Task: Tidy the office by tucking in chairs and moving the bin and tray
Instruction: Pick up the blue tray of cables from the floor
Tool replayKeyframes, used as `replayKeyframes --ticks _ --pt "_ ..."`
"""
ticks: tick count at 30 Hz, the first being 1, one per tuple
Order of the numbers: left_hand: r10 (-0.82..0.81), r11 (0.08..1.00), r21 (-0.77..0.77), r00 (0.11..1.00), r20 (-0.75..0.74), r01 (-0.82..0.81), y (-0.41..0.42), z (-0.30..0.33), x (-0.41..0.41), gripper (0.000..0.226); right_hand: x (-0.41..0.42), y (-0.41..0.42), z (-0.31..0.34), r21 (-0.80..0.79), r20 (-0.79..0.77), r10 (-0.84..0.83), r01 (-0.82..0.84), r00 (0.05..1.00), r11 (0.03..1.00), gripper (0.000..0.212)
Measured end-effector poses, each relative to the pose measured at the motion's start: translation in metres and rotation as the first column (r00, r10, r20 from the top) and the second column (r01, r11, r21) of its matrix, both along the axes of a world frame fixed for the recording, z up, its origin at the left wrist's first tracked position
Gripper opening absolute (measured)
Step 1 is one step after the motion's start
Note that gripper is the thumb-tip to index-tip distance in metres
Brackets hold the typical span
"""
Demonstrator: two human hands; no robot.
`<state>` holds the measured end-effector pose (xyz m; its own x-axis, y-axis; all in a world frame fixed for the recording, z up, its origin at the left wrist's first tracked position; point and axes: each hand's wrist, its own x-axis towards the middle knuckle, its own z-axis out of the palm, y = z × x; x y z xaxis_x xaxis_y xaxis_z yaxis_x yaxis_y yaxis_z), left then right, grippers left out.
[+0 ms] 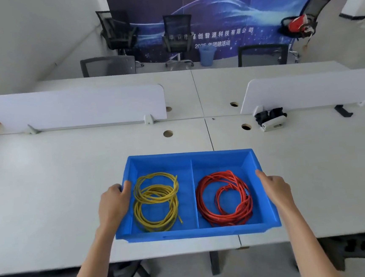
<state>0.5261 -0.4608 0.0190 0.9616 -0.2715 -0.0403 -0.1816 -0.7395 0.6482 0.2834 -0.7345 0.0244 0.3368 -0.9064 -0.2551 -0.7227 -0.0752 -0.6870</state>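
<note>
Both forearms run out of the bottom edge, so only hands and wrists show. The left hand (114, 205) grips the left rim of the blue tray (197, 232), thumb hooked over the wall and fingers hidden below; the right hand (275, 188) lies against the right rim, its fingers also out of sight, so how firmly it clasps cannot be told. The tray sits at the near edge of the white desk (49, 194), straddling the seam between two tops, with a yellow cable (156, 203) coiled in its left compartment and a red cable (224, 198) in the right. Whether the tray rests on the desk or is just lifted cannot be told. Behind it stand two white dividers (75, 108), with a black-and-white device (270, 118) by the right one, too small to identify. Beyond the far desk, chair backs (108, 65) are tucked in, other chairs (177, 35) stand loose before a dark banner (210, 14), and a blue bin (207, 55) stands on the floor.
</note>
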Motion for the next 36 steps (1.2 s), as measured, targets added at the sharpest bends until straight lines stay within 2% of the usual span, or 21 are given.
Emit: replayKeyframes --ticks 8,15,19,27,36 --pt "0.017 1.0 0.0 1.0 0.023 -0.017 -0.07 -0.01 0.115 0.045 0.117 -0.069 -0.012 0.033 0.008 -0.006 0.006 1.0 0.999 0.051" --pt "0.123 0.992 0.004 0.992 -0.037 -0.123 -0.108 -0.038 0.171 0.042 0.206 -0.122 -0.03 0.053 -0.035 0.073 -0.071 0.997 0.996 0.052" --pt "0.115 0.993 0.017 0.991 -0.068 -0.114 -0.131 -0.05 0.208 0.038 0.245 -0.143 -0.037 0.053 -0.026 0.085 -0.083 0.996 0.995 0.051" --pt "0.078 0.995 0.075 0.99 -0.12 -0.069 -0.172 -0.064 0.263 0.038 0.296 -0.169 -0.059 0.106 -0.064 0.007 0.0 0.998 0.994 0.05" --pt "0.064 0.995 0.081 0.983 -0.172 -0.051 -0.19 -0.089 0.284 0.042 0.316 -0.19 -0.082 0.078 -0.102 0.017 -0.009 0.995 0.997 0.052"
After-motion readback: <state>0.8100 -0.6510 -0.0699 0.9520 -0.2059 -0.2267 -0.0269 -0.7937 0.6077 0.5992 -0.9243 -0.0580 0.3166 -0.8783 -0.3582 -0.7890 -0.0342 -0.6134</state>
